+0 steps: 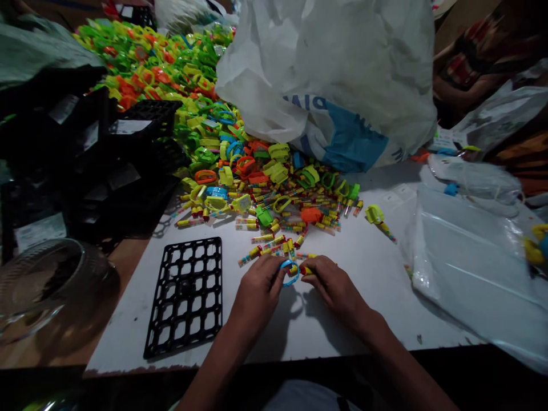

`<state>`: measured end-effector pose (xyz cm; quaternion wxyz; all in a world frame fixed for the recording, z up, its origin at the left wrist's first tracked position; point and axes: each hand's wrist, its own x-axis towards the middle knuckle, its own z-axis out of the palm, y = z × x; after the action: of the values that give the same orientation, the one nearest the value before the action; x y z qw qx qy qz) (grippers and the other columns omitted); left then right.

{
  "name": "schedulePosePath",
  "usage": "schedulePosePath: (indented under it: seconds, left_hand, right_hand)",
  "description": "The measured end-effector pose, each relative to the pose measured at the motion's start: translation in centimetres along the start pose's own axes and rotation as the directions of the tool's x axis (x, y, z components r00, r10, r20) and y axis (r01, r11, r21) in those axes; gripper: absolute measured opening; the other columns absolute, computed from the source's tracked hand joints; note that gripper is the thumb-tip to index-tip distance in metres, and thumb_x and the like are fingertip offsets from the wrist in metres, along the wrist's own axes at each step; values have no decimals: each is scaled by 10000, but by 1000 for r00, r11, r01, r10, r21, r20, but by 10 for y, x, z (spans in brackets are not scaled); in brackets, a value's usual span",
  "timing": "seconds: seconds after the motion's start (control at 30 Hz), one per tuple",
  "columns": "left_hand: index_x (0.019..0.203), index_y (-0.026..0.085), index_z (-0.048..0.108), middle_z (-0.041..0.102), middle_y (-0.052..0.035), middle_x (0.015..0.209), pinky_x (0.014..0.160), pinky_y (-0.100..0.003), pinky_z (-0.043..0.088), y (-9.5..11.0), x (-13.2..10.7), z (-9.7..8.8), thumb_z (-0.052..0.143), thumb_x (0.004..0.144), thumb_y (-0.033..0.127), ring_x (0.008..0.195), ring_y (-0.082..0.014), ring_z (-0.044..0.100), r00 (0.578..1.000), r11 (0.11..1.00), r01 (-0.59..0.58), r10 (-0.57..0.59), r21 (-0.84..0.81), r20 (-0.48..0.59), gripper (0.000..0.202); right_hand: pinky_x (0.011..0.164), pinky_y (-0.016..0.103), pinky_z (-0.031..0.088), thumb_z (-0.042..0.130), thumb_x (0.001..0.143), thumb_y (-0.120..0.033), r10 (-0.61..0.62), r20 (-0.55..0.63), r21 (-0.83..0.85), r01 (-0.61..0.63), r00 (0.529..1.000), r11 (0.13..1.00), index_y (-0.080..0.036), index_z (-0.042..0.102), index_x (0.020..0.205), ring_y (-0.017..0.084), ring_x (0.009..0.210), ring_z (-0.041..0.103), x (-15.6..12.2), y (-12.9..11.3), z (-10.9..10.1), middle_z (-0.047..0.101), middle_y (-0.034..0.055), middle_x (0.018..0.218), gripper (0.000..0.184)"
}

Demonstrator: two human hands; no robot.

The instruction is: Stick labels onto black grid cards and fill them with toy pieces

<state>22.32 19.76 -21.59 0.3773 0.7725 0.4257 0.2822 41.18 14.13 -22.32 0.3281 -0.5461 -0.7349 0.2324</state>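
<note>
Over the white table, my left hand (262, 284) pinches a blue toy wristband (290, 273) shaped like a ring. My right hand (334, 285) is closed on a small candy tube (305, 270) with a yellow label, close beside the wristband. Whether the two touch is hard to make out. Just beyond my fingers lie loose candy tubes (274, 244) with red caps and coloured sweets. Behind them, green, yellow, orange and blue wristbands (246, 165) form a large heap. A yellow-green wristband with a tube attached (375, 214) lies apart to the right.
A black grid tray (183, 303) lies left of my hands. Stacked black trays (137, 127) and a clear jar (51, 285) stand farther left. A big white sack (342, 63) rises behind the heap. Clear plastic bags (466, 257) cover the right side; a person's arm (462, 94) shows beyond.
</note>
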Motion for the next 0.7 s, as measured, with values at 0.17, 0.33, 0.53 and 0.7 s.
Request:
schedulePosePath:
  seconds: [0.17, 0.33, 0.53, 0.7]
  left_hand:
    - [1028, 210, 642, 647, -46, 997, 853, -309, 457, 0, 0, -1, 472, 949, 251, 950, -175, 583, 999, 1000, 19, -20, 2, 38, 192]
    - [963, 201, 652, 647, -44, 925, 810, -317, 440, -2, -1, -2, 481, 934, 295, 902, -188, 585, 994, 995, 96, -94, -33, 48, 197]
    - [808, 186, 667, 656, -46, 829, 764, -320, 422, 2, -2, -6, 500, 870, 381, 819, -199, 588, 930, 926, 359, -344, -116, 129, 264]
    - [725, 189, 659, 627, -31, 733, 670, -303, 407, 6, 0, -9, 512, 808, 412, 726, -189, 563, 880, 877, 460, -431, -140, 199, 280]
  right_hand:
    - [840, 385, 540, 469, 972, -247, -81, -18, -64, 80, 997, 995, -231, 503, 1209, 219, 1005, 600, 3, 1, 0, 660, 86, 1092, 240]
    - [754, 378, 547, 436, 977, -206, -135, 42, -154, 140, 990, 978, -184, 516, 1183, 220, 892, 596, 2, 0, 1, 654, 96, 959, 223]
    - [767, 377, 541, 370, 970, -139, -79, 147, -274, 117, 986, 955, -122, 524, 1186, 231, 918, 582, 0, -10, 3, 629, 132, 998, 266]
    - [749, 385, 524, 469, 951, -325, -65, 213, -348, 138, 975, 927, -110, 513, 1169, 251, 891, 577, 2, -20, -2, 623, 121, 967, 309]
